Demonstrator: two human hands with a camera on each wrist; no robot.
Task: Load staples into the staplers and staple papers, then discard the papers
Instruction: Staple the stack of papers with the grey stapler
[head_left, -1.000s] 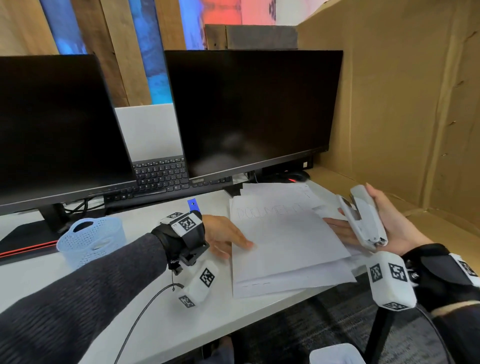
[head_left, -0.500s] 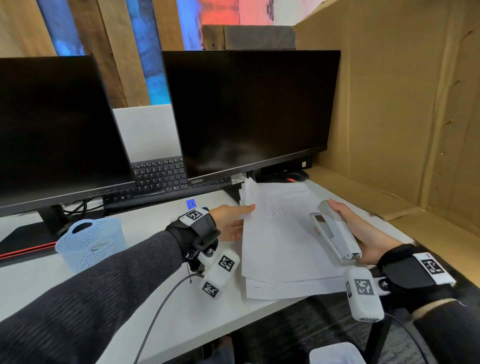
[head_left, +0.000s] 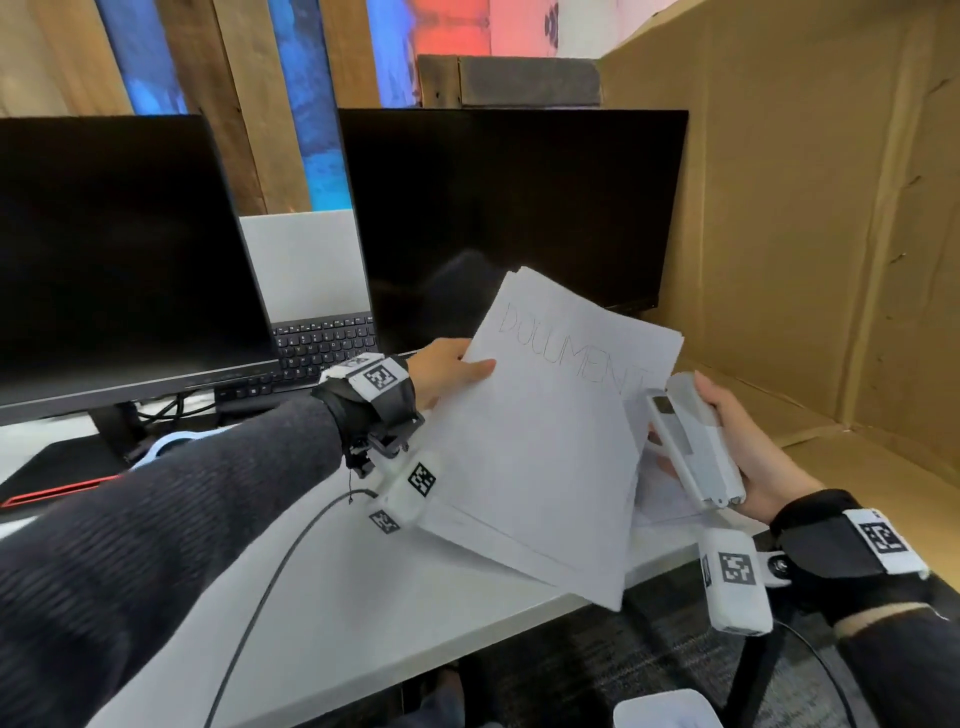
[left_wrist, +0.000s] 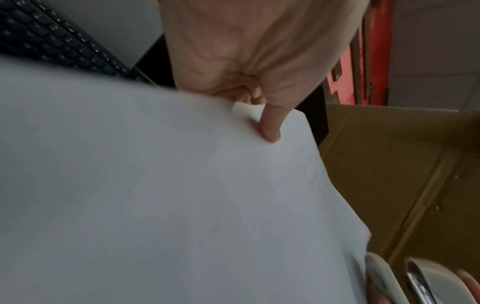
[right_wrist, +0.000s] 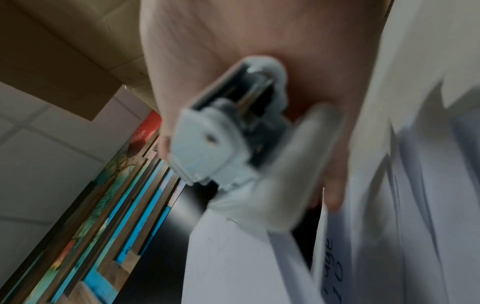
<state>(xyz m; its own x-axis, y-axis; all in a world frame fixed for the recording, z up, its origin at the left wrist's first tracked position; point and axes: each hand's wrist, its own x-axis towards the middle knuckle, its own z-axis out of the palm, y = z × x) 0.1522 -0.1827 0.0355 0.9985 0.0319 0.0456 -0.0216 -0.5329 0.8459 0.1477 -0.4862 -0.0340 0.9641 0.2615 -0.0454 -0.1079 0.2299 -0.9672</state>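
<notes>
My left hand (head_left: 452, 371) pinches the left edge of a stack of white papers (head_left: 550, 431) marked "DOCUMENT" and holds it tilted up above the desk; in the left wrist view the thumb (left_wrist: 270, 125) lies on the top sheet (left_wrist: 155, 195). A white stapler (head_left: 693, 441) sits in my right hand (head_left: 737, 441), which grips it at the stack's right edge, nose toward the papers. Seen from the right wrist, the stapler (right_wrist: 233, 131) is blurred, with its mouth next to the paper edge (right_wrist: 259, 257). More sheets (head_left: 660, 499) lie on the desk under the stapler.
Two dark monitors (head_left: 509, 223) and a keyboard (head_left: 322, 343) stand at the back of the white desk (head_left: 337, 613). A cardboard wall (head_left: 810, 208) closes the right side. A blue basket (head_left: 166, 447) peeks out behind my left forearm. A white bin (head_left: 665, 712) sits below the desk edge.
My left hand has lifted the stack off the desk and tilted it up. My right hand has brought the stapler leftward to the stack's right edge.
</notes>
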